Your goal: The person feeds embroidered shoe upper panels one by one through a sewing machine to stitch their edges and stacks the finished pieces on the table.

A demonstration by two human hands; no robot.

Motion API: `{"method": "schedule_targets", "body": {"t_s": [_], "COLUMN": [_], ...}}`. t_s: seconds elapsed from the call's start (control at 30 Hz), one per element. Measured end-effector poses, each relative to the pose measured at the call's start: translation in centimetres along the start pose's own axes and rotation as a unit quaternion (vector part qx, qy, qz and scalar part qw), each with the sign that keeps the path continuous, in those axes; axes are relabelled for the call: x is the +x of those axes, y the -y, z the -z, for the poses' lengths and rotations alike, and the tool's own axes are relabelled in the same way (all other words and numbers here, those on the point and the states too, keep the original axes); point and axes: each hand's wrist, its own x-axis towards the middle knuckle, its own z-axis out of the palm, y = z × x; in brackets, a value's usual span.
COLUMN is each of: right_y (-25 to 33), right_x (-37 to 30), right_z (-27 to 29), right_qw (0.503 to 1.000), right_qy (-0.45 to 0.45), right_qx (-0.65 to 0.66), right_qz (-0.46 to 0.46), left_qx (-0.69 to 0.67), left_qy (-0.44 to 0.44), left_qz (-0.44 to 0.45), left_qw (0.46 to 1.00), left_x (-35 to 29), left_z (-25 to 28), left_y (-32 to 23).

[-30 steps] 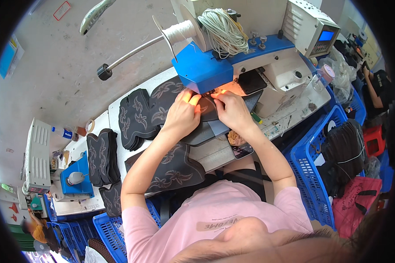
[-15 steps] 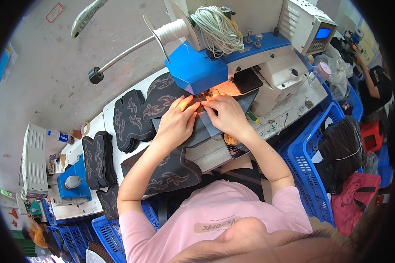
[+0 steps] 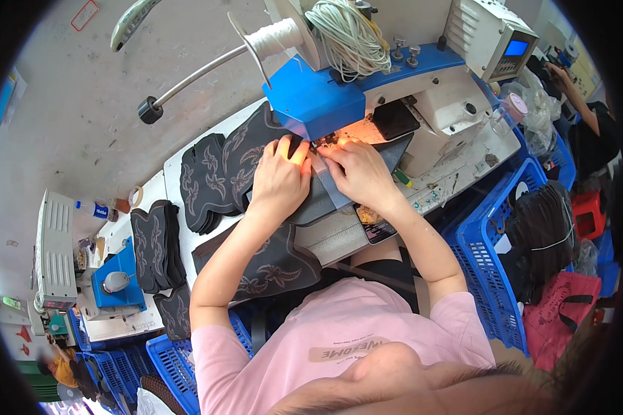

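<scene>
Now both my hands, left (image 3: 278,181) and right (image 3: 358,174), press flat, fingers spread, on one dark panel (image 3: 325,197) at the bench (image 3: 339,238) middle; two stacks (image 3: 211,176) lie leftward.

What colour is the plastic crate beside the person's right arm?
Blue, seen in the head view: the slatted plastic crate beside the right arm.

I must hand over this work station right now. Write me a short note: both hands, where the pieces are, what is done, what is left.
Left hand: flat on the dark embroidered piece at the sewing machine.
Right hand: presses the grey strip by the lit needle area.
Done: not possible to tell how far the seam is.
Left: stacked pieces wait on the table.
</scene>
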Motion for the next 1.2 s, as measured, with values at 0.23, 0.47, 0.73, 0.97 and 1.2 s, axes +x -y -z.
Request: {"method": "schedule_targets", "body": {"t_s": [0.23,0.47,0.73,0.97,1.2], "right_y": [0.4,0.6,0.4,0.8,5.7], "right_x": [0.0,0.0,-0.2,0.1,-4.5], "right_z": [0.8,0.8,0.7,0.7,0.9], "right_qw": [0.998,0.998,0.997,0.998,0.970], "right_qy": [0.010,0.029,0.023,0.008,-0.013], "right_qx": [0.042,0.009,0.005,0.009,0.236], "right_qz": [-0.043,-0.058,-0.071,-0.061,0.049], "left_qx": [-0.008,-0.142,0.105,0.008,-0.084], "left_qy": [0.015,-0.047,-0.366,-0.060,-0.049], "left_qz": [0.002,-0.005,0.111,0.034,0.118], "left_qw": [1.000,0.989,0.918,0.998,0.988], "left_x": [-4.7,-10.6,-14.5,-21.0,-23.5], "left_z": [2.3,4.0,12.9,1.6,-0.2], "left_y": [-1.1,4.1,8.2,1.1,-0.4]}}
